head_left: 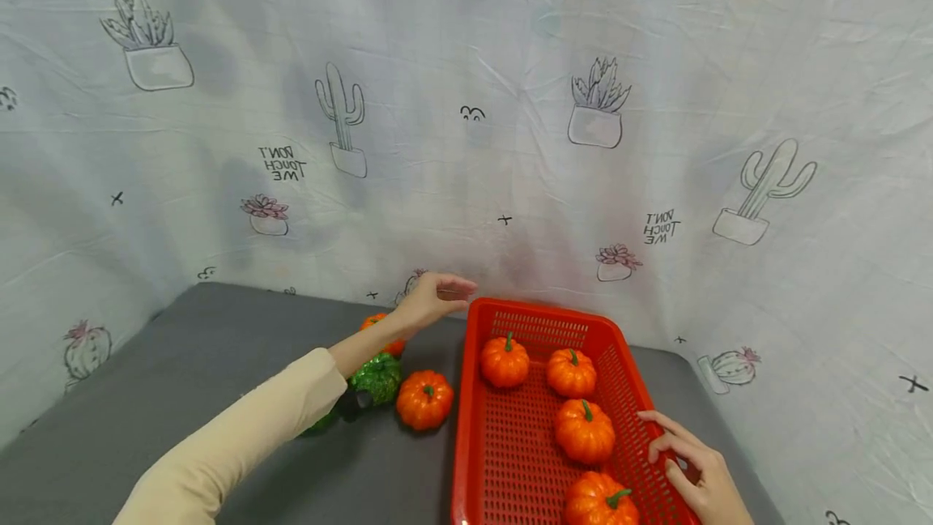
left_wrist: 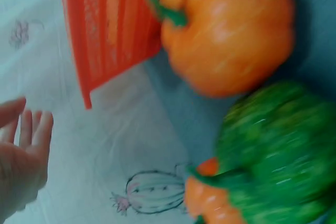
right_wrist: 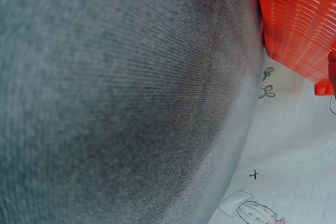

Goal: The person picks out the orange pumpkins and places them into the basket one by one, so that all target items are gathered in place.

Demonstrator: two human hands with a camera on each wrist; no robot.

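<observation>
Fingers point(left_wrist: 42, 129) of the left hand point(head_left: 432, 300) stand away from the thumb with nothing between them, just beside the far left corner of a red basket point(head_left: 468, 428). Over on the basket's right rim, the right hand point(head_left: 700, 472) rests with its fingers bent and spaced apart; whether they grip the rim cannot be told. Inside the basket sit four orange pumpkins point(head_left: 585, 432) with green stems, two toward the far end and two nearer, along the right side. Left of the basket, on the grey surface point(head_left: 248, 339), lies a single orange pumpkin point(head_left: 425, 401), with a shiny green pumpkin point(head_left: 379, 381) just beside it. A further orange pumpkin point(head_left: 396, 347) is partly hidden by the left forearm, whose sleeve point(head_left: 240, 428) is beige. Behind everything hangs a pale cloth point(head_left: 510, 144) printed with potted cacti.
</observation>
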